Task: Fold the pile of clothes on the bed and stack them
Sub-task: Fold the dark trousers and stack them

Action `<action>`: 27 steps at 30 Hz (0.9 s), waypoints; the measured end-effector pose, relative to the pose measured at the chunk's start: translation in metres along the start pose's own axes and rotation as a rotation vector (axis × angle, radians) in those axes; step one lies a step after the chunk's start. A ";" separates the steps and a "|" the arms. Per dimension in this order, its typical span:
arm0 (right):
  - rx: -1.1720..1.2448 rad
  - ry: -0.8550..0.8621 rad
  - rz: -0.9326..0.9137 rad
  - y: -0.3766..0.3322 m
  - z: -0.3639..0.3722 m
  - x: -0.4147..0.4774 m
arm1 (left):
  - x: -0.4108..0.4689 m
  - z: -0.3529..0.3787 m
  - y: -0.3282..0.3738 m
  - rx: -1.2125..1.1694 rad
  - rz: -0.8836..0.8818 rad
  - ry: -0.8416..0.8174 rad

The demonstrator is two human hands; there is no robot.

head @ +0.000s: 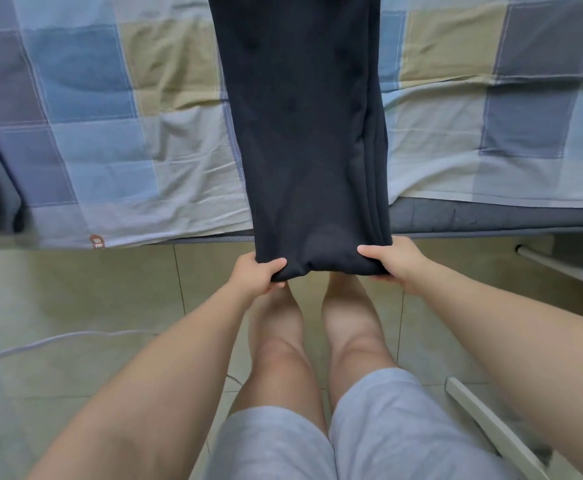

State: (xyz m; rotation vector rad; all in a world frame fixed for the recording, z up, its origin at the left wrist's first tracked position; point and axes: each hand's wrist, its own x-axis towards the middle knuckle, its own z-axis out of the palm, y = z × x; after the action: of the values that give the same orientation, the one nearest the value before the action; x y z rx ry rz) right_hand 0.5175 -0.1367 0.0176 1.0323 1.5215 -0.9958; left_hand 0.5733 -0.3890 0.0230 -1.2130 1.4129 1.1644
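Her left hand (257, 274) pinches one near corner of the dark garment (304, 133), thumb on top, and the right hand (395, 263) grips the other corner the same way. The cloth, folded into a long strip, runs from the hands over the bed edge (473, 216) onto the checked sheet (110, 133). Tiled floor (75, 289) lies beneath, with a white cable (41, 344) to the left and a white bar (491, 420) at right.

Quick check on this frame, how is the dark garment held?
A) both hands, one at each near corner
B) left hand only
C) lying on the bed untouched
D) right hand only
A: the left hand and the right hand each grip a near corner of the dark garment, which stretches from the bed out over its edge.
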 end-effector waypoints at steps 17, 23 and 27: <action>0.431 0.011 -0.066 -0.165 -0.032 -0.132 | -0.103 -0.056 0.137 -0.654 0.039 -0.051; 0.561 0.027 -0.162 -0.257 -0.038 -0.118 | -0.094 -0.075 0.239 -0.739 0.144 -0.049; 0.611 0.048 -0.198 -0.312 -0.038 -0.085 | -0.073 -0.084 0.300 -0.697 0.220 -0.032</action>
State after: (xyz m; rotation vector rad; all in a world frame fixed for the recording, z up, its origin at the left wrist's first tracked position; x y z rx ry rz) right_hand 0.2211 -0.2035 0.1349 1.3437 1.4042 -1.6483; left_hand 0.2775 -0.4405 0.1347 -1.5111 1.1636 1.9207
